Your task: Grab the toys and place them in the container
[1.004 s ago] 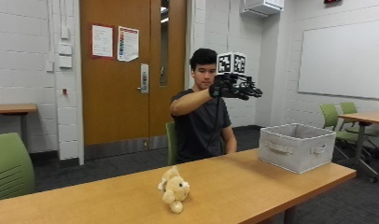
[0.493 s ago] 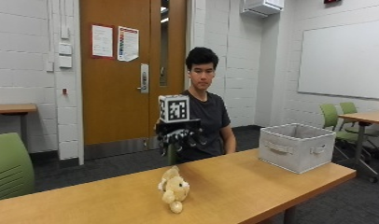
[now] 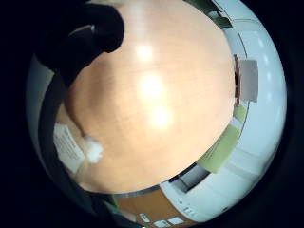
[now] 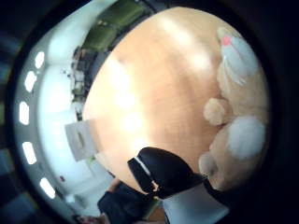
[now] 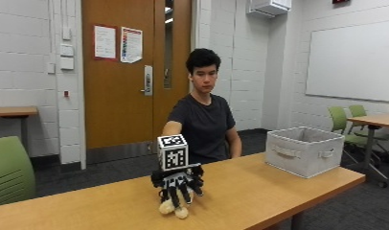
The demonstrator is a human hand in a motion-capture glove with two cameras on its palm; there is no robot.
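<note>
Wooden tabletop (image 5: 258,187) is bearing a plush toy (image 5: 172,207); the gloved hand (image 5: 177,184) is hovering over it, fingers spread, grey container (image 5: 303,151) well apart.

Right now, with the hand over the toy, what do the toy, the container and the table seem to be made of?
The toy looks like soft plush: fuzzy tan pile with paler fluffy patches. The container looks like pale grey fabric, matte, with sewn strap handles; what stiffens it cannot be seen. The table looks like smooth wood-grain laminate, possibly veneer: the ceiling lights reflect off it in the palm views.
</note>
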